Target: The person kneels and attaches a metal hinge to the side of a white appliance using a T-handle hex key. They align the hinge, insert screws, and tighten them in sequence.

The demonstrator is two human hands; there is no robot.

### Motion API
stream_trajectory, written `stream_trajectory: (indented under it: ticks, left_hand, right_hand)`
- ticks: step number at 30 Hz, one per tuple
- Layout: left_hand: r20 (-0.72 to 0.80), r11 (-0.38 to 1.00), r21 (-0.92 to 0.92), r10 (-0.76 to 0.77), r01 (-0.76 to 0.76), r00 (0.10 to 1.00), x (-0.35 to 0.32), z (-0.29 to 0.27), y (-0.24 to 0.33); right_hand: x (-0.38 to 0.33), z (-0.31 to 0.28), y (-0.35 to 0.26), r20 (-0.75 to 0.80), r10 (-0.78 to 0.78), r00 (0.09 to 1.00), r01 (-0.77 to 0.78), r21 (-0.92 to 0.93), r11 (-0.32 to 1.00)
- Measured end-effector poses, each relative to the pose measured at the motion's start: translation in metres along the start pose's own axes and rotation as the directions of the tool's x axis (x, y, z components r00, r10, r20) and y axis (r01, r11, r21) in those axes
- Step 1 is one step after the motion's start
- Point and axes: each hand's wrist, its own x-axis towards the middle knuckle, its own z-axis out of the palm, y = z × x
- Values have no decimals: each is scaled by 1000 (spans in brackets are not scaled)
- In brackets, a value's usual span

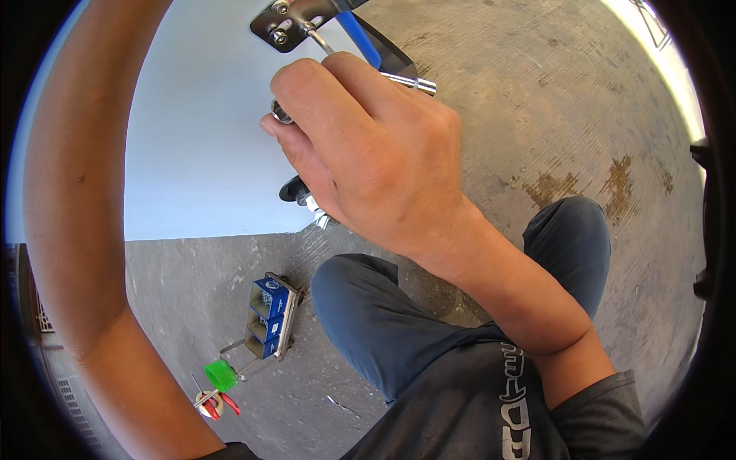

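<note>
One bare left forearm (69, 230) arcs up the left side of the view, its hand out of sight beyond the upper edge, so whether that grip is open or closed cannot be told. Beneath it spreads a rough grey concrete floor (537, 115), scored with fine lines and blotched with brown stains, bright daylight along its far right rim. Low on the left of the floor lie a small red-handled tool (215, 402), a bright green ribbed plastic cap (221, 374) and a stack of small blue boxes in a metal frame (270, 316). Above them a smooth pale blue-white flat panel (199, 138) fills the upper left. At its top edge sits a black metal bracket with shiny bolts (280, 27), with a blue bar (359, 38) just beside it. Toward the centre, the right hand (368, 153) is curled closed around a slim shiny metal wrench (410, 82), the tool's end sticking out past the knuckles, the fingertips pressed against the panel. A black and silver fitting (303, 195) peeks out below the hand. Knees in dark blue trousers (399, 322) fill the lower middle and right.
</note>
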Motion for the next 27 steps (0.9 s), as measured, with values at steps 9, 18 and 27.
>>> stream_trajectory:
  ticks: [9, 18, 27]
  left_hand:
    - [-21, 994, -62, 85, -86, 996, 2, 7, -9]
    - [17, 999, -47, -19, 20, 1000, 3, -2, -4]
    - [3, 999, -49, -3, 4, 1000, 6, 1, -7]
  right_hand:
    - [0, -4, -5, 48, 29, 998, -28, -13, 1000]
    - [-8, -1, -15, 98, 42, 994, -44, 18, 999]
    - [-23, -3, -14, 195, 34, 980, -45, 54, 998]
